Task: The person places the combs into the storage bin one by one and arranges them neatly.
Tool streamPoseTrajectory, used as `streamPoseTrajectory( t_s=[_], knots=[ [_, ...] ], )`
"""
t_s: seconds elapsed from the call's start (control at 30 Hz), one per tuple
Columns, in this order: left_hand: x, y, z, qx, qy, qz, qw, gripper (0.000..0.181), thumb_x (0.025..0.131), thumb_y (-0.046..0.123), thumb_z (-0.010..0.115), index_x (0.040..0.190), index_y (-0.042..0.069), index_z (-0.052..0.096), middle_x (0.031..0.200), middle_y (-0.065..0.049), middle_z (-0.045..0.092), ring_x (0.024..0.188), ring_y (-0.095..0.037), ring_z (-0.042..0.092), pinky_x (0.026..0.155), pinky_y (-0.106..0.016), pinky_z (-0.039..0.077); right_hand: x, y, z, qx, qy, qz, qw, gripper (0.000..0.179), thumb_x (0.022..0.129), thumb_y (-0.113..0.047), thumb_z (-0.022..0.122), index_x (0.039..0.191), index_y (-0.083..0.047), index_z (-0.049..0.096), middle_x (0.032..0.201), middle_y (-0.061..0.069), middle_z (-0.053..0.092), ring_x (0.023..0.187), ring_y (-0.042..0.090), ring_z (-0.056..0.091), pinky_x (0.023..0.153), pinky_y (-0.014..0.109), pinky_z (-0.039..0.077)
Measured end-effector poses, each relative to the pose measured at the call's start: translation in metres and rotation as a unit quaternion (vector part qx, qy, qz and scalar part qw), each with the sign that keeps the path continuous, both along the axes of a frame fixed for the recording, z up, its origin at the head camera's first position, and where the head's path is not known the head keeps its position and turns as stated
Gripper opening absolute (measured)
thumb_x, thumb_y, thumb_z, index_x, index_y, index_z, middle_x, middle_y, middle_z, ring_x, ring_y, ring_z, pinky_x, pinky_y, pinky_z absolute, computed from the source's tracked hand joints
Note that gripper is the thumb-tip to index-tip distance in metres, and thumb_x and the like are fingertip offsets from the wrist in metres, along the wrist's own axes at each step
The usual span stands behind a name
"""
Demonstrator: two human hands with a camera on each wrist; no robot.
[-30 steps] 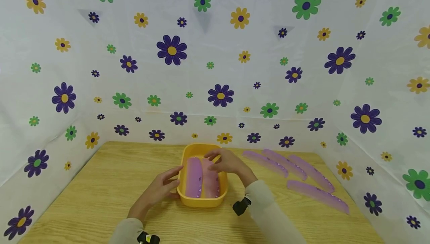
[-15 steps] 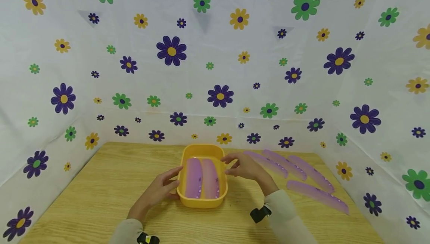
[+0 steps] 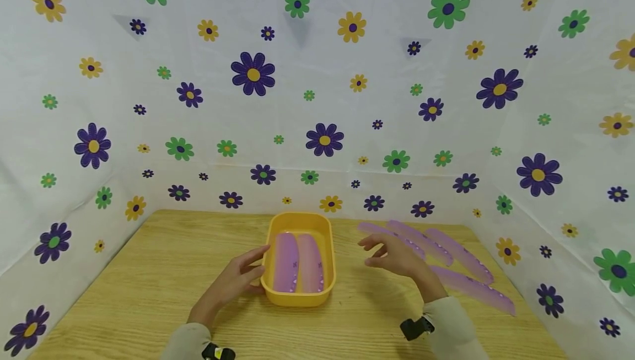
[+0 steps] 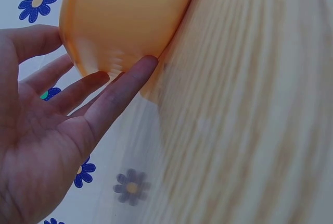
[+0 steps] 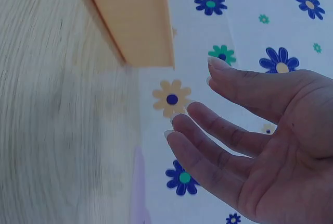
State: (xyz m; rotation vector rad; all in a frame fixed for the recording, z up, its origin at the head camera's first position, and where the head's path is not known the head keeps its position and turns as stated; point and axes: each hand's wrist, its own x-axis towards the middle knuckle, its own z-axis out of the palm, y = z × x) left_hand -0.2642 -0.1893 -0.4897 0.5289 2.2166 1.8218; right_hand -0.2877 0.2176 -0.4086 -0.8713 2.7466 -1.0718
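Observation:
A yellow plastic tub (image 3: 299, 298) stands on the table with two purple combs inside, a left comb (image 3: 285, 263) and a right comb (image 3: 310, 266), lying side by side. My left hand (image 3: 233, 277) rests its fingertips against the tub's left side; in the left wrist view those fingers (image 4: 122, 91) touch the orange-looking wall. To the right of the tub my right hand (image 3: 397, 255) hovers over the table, fingers loosely bent around nothing. It partly covers the nearest of several purple combs (image 3: 458, 255) lying at the right.
The wooden table (image 3: 163, 272) is enclosed by a white flower-print sheet (image 3: 317, 101) at the back and both sides. Another comb (image 3: 476, 289) lies slanted toward the table's right edge. A small black device is strapped on each wrist.
My right hand has come out from over the tub and moved right, toward the loose combs, leaving the right comb uncovered. The left hand stays at the tub's side.

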Motion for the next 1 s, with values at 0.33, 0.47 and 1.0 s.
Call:
streamPoseTrajectory(
  t_s=[0.33,0.47,1.0],
  knots=[
    [0.001,0.000,0.002,0.008,0.003,-0.012,0.9999,0.061,0.109,0.018,0.051,0.163,0.004,0.026,0.168,-0.032,0.017,0.140,-0.053,0.047,0.090,-0.047,0.065,0.010,0.053,-0.003,0.007,0.026,-0.024,0.9994,0.041,0.094,-0.014,0.075,0.128,0.007,0.064,0.117,0.031,0.069,0.091,0.030,0.072,0.077,0.030,0.063],
    [0.001,0.001,0.002,0.009,0.004,-0.014,0.9999,0.061,0.109,0.017,0.051,0.163,0.004,0.026,0.168,-0.032,0.017,0.140,-0.053,0.048,0.090,-0.046,0.065,0.015,0.081,-0.006,0.010,0.018,-0.039,0.9990,0.040,0.095,-0.010,0.074,0.128,0.009,0.063,0.118,0.031,0.068,0.091,0.029,0.072,0.077,0.026,0.062],
    [0.001,0.001,0.002,0.008,0.001,-0.004,1.0000,0.061,0.109,0.017,0.051,0.163,0.006,0.027,0.169,-0.031,0.017,0.141,-0.053,0.047,0.089,-0.047,0.065,0.027,0.176,-0.014,0.069,-0.009,-0.118,0.9906,0.035,0.094,-0.004,0.073,0.123,0.013,0.064,0.117,0.030,0.070,0.100,0.036,0.070,0.077,0.021,0.060]
  ],
)
